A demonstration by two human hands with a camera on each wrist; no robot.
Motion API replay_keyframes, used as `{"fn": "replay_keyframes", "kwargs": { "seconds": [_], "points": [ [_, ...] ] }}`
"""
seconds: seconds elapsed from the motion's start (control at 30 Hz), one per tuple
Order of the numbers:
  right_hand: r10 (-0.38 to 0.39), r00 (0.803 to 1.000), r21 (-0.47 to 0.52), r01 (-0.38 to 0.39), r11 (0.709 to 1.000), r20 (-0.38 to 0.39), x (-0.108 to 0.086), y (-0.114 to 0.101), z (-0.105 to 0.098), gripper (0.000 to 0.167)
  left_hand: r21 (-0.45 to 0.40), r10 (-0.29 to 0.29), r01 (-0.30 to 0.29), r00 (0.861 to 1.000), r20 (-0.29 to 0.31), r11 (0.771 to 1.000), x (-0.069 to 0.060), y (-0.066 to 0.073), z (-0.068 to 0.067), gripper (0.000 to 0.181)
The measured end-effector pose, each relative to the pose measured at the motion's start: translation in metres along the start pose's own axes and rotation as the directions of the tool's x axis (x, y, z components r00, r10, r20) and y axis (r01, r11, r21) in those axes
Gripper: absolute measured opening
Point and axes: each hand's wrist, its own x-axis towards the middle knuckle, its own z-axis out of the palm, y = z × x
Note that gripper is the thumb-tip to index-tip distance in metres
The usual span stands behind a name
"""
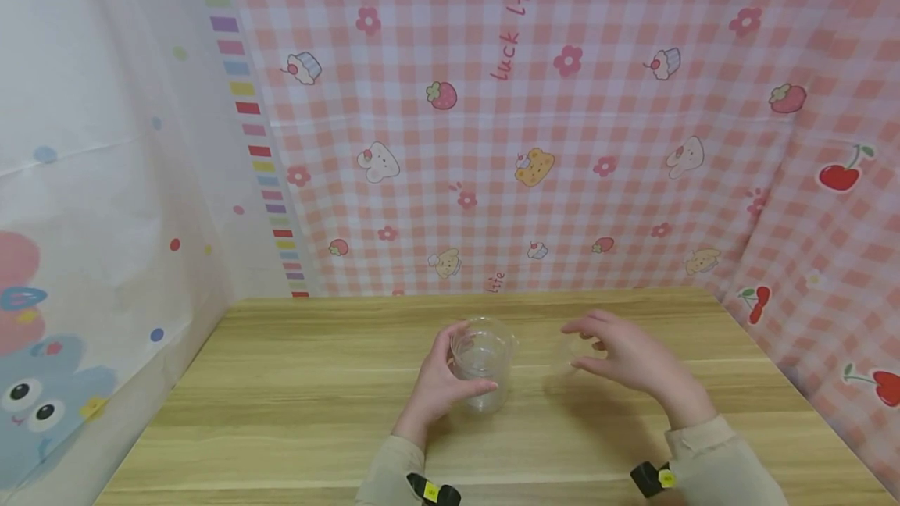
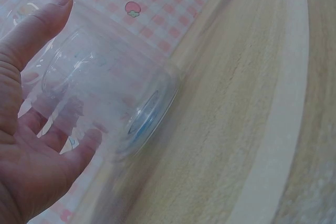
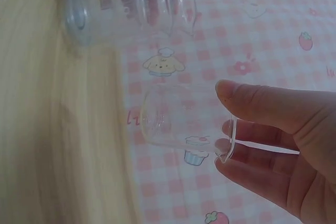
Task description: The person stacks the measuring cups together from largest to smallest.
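My left hand (image 1: pixel 437 385) grips a large clear beaker (image 1: pixel 485 385) around its side, near the middle of the table. In the left wrist view the thumb and fingers curl about this beaker, its base towards the wood. A rounded line inside it looks like the rim of a smaller clear vessel (image 2: pixel 79 72). To the right, my right hand (image 1: pixel 636 358) pinches a small clear beaker (image 3: pixel 184 116) by its lipped rim, thumb on one side and fingers on the other. The small beaker is held apart from the large one and is faint in the head view.
Both beakers are over a light wood-grain table (image 1: pixel 295 397). A pink checked cloth (image 1: pixel 492 139) with cartoon prints hangs behind and on the right. A white printed sheet (image 1: pixel 105 178) hangs at the left. Black straps with yellow tags sit on both wrists.
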Motion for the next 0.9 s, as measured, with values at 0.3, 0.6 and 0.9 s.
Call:
{"fn": "replay_keyframes", "kwargs": {
  "seconds": [0.3, 0.6, 0.9],
  "points": [
    [-0.054, 0.998, -0.038, 0.053, 0.998, -0.029, 0.008, -0.006, -0.005, 0.043, 0.008, 0.008, -0.008, 1.0, -0.002, 1.0, -0.001, 0.001, 0.0, 0.096],
    [-0.082, 0.996, -0.058, 0.079, 0.995, -0.045, 0.015, -0.013, -0.012, 0.043, 0.012, 0.001, -0.001, 1.0, 0.001, 1.0, 0.001, -0.001, 0.0, 0.097],
    [-0.134, 0.987, -0.076, 0.127, 0.989, -0.089, 0.021, -0.02, -0.016, 0.043, 0.011, 0.001, -0.001, 1.0, 0.0, 1.0, 0.001, 0.0, 0.0, 0.096]
  ]
}}
